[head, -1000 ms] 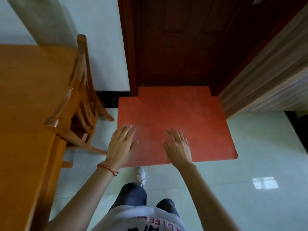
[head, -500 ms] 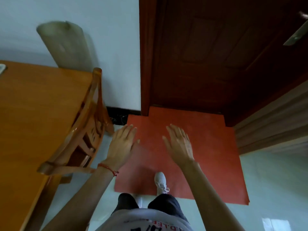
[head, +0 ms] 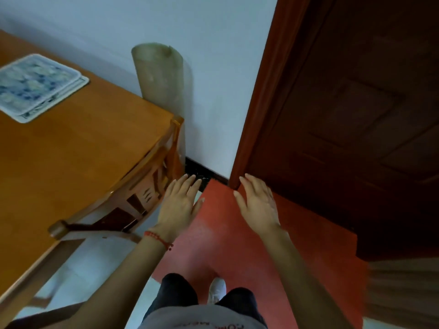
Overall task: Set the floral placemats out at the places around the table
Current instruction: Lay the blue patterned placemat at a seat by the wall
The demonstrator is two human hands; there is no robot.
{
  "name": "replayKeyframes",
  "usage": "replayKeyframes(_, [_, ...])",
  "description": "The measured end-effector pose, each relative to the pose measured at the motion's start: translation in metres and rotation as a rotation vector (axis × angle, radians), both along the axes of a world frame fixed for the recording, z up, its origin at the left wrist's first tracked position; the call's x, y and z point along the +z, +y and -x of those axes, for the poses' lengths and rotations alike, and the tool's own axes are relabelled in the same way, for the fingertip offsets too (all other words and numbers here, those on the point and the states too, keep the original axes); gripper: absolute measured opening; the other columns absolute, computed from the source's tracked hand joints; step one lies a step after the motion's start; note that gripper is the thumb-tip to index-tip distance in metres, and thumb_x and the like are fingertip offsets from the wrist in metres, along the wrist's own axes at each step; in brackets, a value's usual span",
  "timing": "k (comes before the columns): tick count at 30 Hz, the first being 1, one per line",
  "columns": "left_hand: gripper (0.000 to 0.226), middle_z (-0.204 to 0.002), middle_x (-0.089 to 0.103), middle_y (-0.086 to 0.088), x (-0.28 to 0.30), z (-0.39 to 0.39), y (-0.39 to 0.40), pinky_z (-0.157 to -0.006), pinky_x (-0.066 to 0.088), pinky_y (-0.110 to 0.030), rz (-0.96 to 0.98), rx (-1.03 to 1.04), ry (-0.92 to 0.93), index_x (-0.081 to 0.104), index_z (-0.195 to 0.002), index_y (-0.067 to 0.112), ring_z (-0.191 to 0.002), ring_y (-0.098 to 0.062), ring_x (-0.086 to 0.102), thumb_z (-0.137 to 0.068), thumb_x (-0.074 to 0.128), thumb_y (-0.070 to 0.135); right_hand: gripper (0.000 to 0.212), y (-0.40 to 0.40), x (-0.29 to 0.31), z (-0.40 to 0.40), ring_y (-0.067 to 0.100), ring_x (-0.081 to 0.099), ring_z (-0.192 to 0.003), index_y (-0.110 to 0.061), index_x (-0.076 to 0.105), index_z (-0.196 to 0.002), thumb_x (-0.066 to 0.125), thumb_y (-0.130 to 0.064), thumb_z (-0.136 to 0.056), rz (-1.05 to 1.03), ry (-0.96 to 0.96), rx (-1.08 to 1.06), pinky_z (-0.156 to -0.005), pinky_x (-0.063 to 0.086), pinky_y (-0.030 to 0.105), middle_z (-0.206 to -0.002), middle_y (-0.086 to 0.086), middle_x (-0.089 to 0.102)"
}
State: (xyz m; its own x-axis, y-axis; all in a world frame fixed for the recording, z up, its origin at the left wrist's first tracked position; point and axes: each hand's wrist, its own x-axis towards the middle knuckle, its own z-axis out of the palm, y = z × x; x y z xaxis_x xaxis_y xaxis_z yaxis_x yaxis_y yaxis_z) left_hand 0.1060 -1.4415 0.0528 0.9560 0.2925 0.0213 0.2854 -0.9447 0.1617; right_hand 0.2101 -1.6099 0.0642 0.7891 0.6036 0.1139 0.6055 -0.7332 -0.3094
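View from a head-worn camera looking down at a person's two bare arms stretched forward. The left hand [head: 178,206], with a red bracelet [head: 158,239] at the wrist, and the right hand [head: 258,205] both hover palm down with fingers spread and loose, holding nothing. Below them a red floor mat [head: 237,252] lies before a dark wooden door [head: 344,119]. To the left stands an orange wooden table [head: 78,167] with a chair [head: 133,200] tucked at its near corner. The floral placemats [head: 38,87], blue and white, lie stacked at the table's far left, well apart from both hands. The step in hand looks like the approach to the table; next, a turn left and a reach to lift the top mat.
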Motion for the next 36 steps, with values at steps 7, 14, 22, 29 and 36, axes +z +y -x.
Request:
replayKeyframes(7, [0.052, -0.122, 0.062, -0.013, 0.018, -0.010, 0.027, -0.096, 0.043, -0.049, -0.044, 0.126, -0.065, 0.059, -0.120, 0.006, -0.115, -0.032, 0.057, -0.087, 0.035, 0.038, 0.049, 0.043, 0.013, -0.032, 0.033, 0.058, -0.109, -0.002, 0.060, -0.114, 0.035, -0.035, -0.087, -0.083, -0.006, 0.137, -0.091, 0.047, 0.043, -0.118, 0.018, 0.061])
replayKeyframes(14, [0.052, -0.126, 0.058, -0.016, 0.032, -0.020, 0.067, -0.099, 0.040, -0.050, -0.054, 0.242, -0.119, 0.055, -0.123, 0.004, -0.120, -0.035, 0.052, -0.090, 0.033, 0.038, 0.043, 0.095, 0.027, -0.048, 0.032, 0.054, -0.115, -0.001, 0.056, -0.119, 0.044, -0.029, -0.089, -0.142, -0.029, 0.263, -0.095, 0.043, 0.041, -0.122, 0.018, 0.058])
replayKeyframes(22, [0.053, -0.130, 0.056, -0.015, 0.045, -0.020, 0.136, -0.101, 0.038, -0.048, -0.072, 0.367, -0.133, 0.053, -0.125, 0.006, -0.124, -0.032, 0.049, -0.092, 0.032, 0.041, 0.050, 0.176, 0.038, -0.059, 0.031, 0.051, -0.119, -0.003, 0.052, -0.124, 0.035, -0.037, -0.091, -0.155, -0.026, 0.381, -0.097, 0.042, 0.042, -0.129, 0.016, 0.054])
replayKeyframes(29, [0.058, -0.128, 0.057, -0.015, 0.049, -0.002, 0.200, -0.100, 0.040, -0.048, -0.073, 0.470, -0.130, 0.053, -0.126, 0.006, -0.123, -0.032, 0.050, -0.090, 0.026, 0.043, 0.043, 0.249, 0.043, -0.056, 0.026, 0.044, -0.125, -0.007, 0.048, -0.129, 0.045, -0.032, -0.094, -0.165, -0.017, 0.468, -0.102, 0.036, 0.037, -0.135, 0.012, 0.048])
replayKeyframes(36, [0.052, -0.128, 0.057, -0.017, 0.042, 0.019, 0.247, -0.099, 0.041, -0.049, -0.060, 0.562, -0.139, 0.053, -0.126, 0.005, -0.123, -0.034, 0.050, -0.089, 0.039, 0.038, 0.041, 0.308, 0.040, -0.051, 0.030, 0.049, -0.121, -0.003, 0.051, -0.125, 0.049, -0.028, -0.092, -0.171, 0.000, 0.540, -0.096, 0.043, 0.041, -0.129, 0.016, 0.053])
